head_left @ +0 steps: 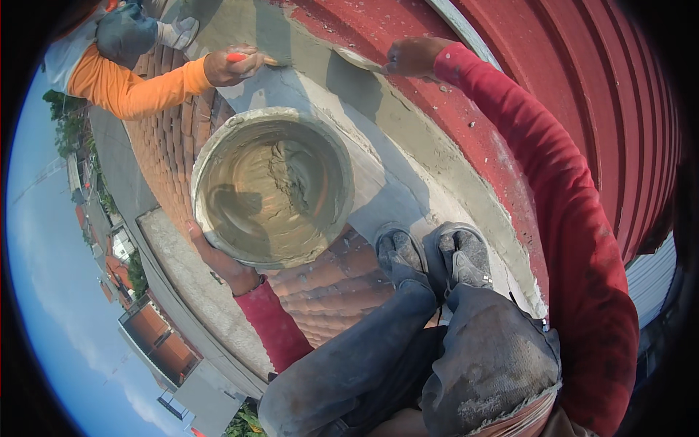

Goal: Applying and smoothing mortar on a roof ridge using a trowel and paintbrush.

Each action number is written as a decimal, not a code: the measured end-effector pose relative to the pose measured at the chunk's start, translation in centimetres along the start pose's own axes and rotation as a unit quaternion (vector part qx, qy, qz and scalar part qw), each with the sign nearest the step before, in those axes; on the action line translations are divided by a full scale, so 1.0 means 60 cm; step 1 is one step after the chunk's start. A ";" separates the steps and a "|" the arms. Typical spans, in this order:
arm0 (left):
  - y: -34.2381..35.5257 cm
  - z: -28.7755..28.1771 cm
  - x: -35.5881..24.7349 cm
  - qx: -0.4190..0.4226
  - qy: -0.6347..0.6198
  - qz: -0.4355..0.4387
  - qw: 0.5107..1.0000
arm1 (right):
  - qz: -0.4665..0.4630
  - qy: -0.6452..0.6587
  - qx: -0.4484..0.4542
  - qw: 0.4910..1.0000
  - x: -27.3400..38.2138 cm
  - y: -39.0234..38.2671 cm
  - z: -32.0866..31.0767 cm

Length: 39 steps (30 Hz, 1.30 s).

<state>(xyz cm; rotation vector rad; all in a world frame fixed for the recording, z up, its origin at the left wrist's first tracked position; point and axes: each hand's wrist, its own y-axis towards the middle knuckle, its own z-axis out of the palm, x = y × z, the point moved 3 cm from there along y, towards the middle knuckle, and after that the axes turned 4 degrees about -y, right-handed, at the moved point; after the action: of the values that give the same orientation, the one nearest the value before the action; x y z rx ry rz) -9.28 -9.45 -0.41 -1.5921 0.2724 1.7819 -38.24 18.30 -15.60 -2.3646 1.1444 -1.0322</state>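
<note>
A round bucket (199,171) of wet grey mortar (266,204) stands tilted in front of me, over the roof. Against its near left side is my left hand (224,264), gripping the bucket low on its outside; most of the fingers are hidden beneath. My right hand (413,57) reaches far forward, closed around a trowel (357,58) whose pale blade lies on the strip of fresh mortar (437,149) along the red metal sheet. The trowel's handle is hidden in my fist.
At the far left a co-worker's hand (234,65), in an orange sleeve, holds an orange-handled tool against the mortar. Ribbed red metal roofing (568,87) rises on the right. Clay tiles (328,291) slope left toward the roof edge. My shoes (466,255) rest on the pale ledge.
</note>
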 end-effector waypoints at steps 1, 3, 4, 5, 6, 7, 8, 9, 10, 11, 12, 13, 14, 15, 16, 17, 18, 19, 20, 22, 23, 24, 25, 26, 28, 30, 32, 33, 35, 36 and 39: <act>-0.004 -0.003 -0.007 -0.011 0.005 0.016 1.000 | -0.002 -0.003 0.006 1.000 0.000 -0.008 0.007; -0.002 -0.009 -0.002 -0.021 0.002 0.023 1.000 | 0.028 -0.024 0.075 0.997 -0.028 -0.036 0.037; 0.004 -0.012 0.016 -0.019 0.006 0.015 1.000 | 0.057 0.016 0.087 0.995 -0.045 -0.067 0.063; 0.004 -0.009 0.019 -0.016 0.015 0.015 1.000 | 0.078 0.060 0.092 0.991 -0.055 -0.098 0.079; 0.003 0.003 0.023 -0.013 0.014 0.010 1.000 | 0.001 0.072 0.045 0.996 -0.105 -0.102 0.144; -0.005 0.008 -0.002 -0.016 0.017 0.022 0.999 | -0.098 0.090 -0.004 0.991 -0.124 -0.091 0.201; -0.012 -0.001 -0.019 -0.022 0.016 0.022 0.999 | -0.060 0.098 0.033 0.993 -0.100 -0.106 0.217; -0.016 -0.007 -0.030 -0.024 0.014 0.020 0.999 | -0.018 0.104 0.068 0.992 -0.077 -0.134 0.232; -0.006 -0.001 0.002 -0.014 0.002 0.006 1.000 | -0.011 0.093 0.078 0.993 -0.135 -0.169 0.274; -0.003 0.003 0.009 -0.008 -0.005 0.005 1.000 | -0.022 0.090 0.086 0.992 -0.171 -0.189 0.314; -0.002 -0.001 0.007 -0.008 -0.007 0.010 1.000 | -0.029 0.093 0.086 0.991 -0.158 -0.206 0.300; -0.002 0.000 0.005 -0.009 -0.004 0.018 1.000 | -0.025 0.067 0.073 0.995 -0.145 -0.234 0.251; -0.004 0.007 0.005 -0.003 -0.004 0.016 1.000 | -0.019 0.041 0.058 0.997 -0.140 -0.251 0.222; -0.007 0.010 0.002 0.002 -0.005 0.013 1.000 | -0.023 0.043 0.055 0.997 -0.130 -0.242 0.216; -0.006 0.006 -0.001 0.000 0.000 0.025 1.000 | -0.040 0.083 -0.034 0.995 -0.114 -0.223 0.197; -0.006 -0.001 -0.004 0.000 0.001 0.031 1.000 | -0.057 0.122 -0.122 0.983 -0.099 -0.200 0.176; -0.004 -0.004 0.003 0.012 0.016 0.028 0.999 | -0.066 0.134 -0.166 0.975 -0.096 -0.162 0.178; -0.005 -0.004 -0.004 0.022 0.031 0.030 0.999 | -0.080 0.146 -0.211 0.963 -0.085 -0.114 0.178; -0.005 0.000 0.005 0.024 0.029 0.028 0.999 | -0.062 0.134 -0.240 0.959 -0.080 -0.077 0.179; -0.010 0.002 0.005 0.007 0.013 0.038 0.999 | -0.055 0.129 -0.267 0.953 -0.040 -0.023 0.166; -0.010 -0.001 0.006 0.004 0.013 0.039 0.999 | -0.012 0.086 -0.247 0.965 -0.025 -0.008 0.158; -0.008 -0.007 0.009 0.003 0.012 0.040 0.999 | 0.031 0.042 -0.226 0.973 -0.018 -0.002 0.156; -0.007 -0.011 0.013 0.002 0.009 0.041 0.999 | 0.031 0.039 -0.223 0.974 -0.020 -0.001 0.166; -0.009 -0.018 0.011 -0.005 0.009 0.040 0.999 | 0.016 0.028 -0.215 0.976 -0.021 0.002 0.184; -0.006 -0.023 0.014 -0.003 -0.008 0.047 0.999 | -0.001 0.011 -0.206 0.978 -0.042 -0.007 0.200; -0.009 -0.028 0.004 -0.009 -0.005 0.055 0.998 | -0.064 -0.007 -0.159 0.985 -0.055 -0.048 0.227; -0.010 -0.031 0.003 -0.006 -0.002 0.059 0.998 | -0.090 0.008 -0.156 0.984 -0.085 -0.096 0.249; -0.008 -0.032 0.004 -0.011 0.002 0.064 0.998 | -0.110 0.025 -0.157 0.981 -0.093 -0.112 0.253; -0.007 -0.026 0.007 -0.011 0.005 0.064 0.998 | -0.079 0.037 -0.192 0.978 -0.105 -0.126 0.259; -0.010 -0.019 0.007 -0.018 0.000 0.051 0.999 | -0.049 0.050 -0.228 0.971 -0.113 -0.134 0.259; -0.006 -0.018 0.011 -0.003 -0.002 0.027 1.000 | -0.010 0.029 -0.191 0.981 -0.114 -0.129 0.307</act>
<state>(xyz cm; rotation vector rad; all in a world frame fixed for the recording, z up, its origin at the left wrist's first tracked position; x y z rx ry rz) -8.20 -9.60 -1.14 -1.5993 0.3106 1.8282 -23.54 28.01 -27.24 -2.6534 1.4558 -0.9636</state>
